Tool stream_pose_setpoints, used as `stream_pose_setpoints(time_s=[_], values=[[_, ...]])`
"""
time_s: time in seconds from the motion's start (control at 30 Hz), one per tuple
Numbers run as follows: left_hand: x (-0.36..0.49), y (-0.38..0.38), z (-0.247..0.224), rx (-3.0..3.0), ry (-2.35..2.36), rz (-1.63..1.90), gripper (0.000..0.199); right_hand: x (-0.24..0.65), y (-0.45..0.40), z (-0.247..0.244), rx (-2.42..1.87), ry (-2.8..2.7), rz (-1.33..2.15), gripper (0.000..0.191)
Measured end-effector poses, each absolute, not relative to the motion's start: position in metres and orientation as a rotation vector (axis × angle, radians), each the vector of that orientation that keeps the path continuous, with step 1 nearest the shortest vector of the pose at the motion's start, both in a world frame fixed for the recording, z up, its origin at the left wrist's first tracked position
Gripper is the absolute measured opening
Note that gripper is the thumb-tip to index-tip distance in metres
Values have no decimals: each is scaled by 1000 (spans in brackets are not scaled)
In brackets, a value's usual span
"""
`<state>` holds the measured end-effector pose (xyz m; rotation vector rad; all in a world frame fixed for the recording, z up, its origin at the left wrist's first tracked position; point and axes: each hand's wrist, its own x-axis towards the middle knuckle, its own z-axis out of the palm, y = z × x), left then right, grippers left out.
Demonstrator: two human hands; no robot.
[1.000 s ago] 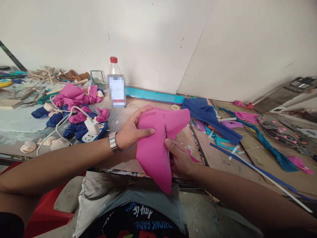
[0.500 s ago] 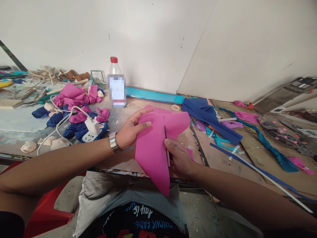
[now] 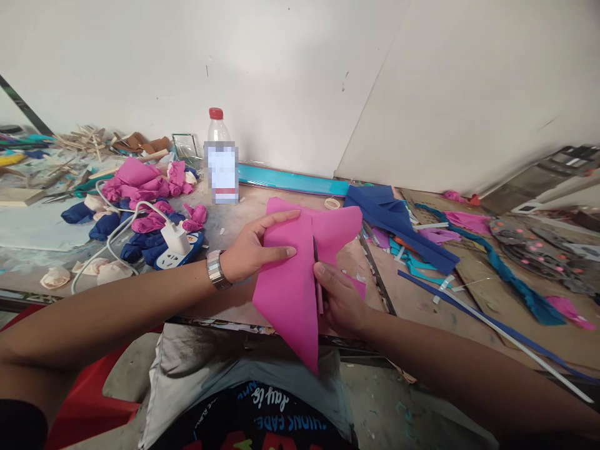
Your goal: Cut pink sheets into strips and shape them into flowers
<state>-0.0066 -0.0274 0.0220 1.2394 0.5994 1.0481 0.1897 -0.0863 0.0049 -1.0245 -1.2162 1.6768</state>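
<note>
A large pink sheet [image 3: 288,287] hangs over the table's front edge, split by a cut with its right flap raised. My left hand [image 3: 257,247], with a metal watch on the wrist, holds the sheet's left side between thumb and fingers. Inside the cut are the dark blades of a pair of scissors [image 3: 315,249]. My right hand [image 3: 340,297] is closed round the scissors' handles, which are mostly hidden by the hand and the sheet.
Behind stand a red-capped bottle [image 3: 216,128] and a phone [image 3: 224,172]. At left, crumpled pink and blue pieces surround a power strip [image 3: 180,250] with a white cable. Dark blue fabric [image 3: 398,219] and a long white strip [image 3: 520,344] lie at right.
My left hand has shifted slightly right and down on the sheet, its fingers reaching further across. The sheet's right flap has moved a little right and up.
</note>
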Motion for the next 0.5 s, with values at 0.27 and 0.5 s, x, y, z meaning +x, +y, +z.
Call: stream_pose_setpoints(time_s=[0.27, 0.5], values=[[-8, -29, 19, 1457, 626, 1100, 73, 190, -86, 1, -975, -1174, 1675, 52], [-8, -29, 21, 1561, 645, 1123, 71, 188, -88, 5, -956, -1152, 1711, 48]])
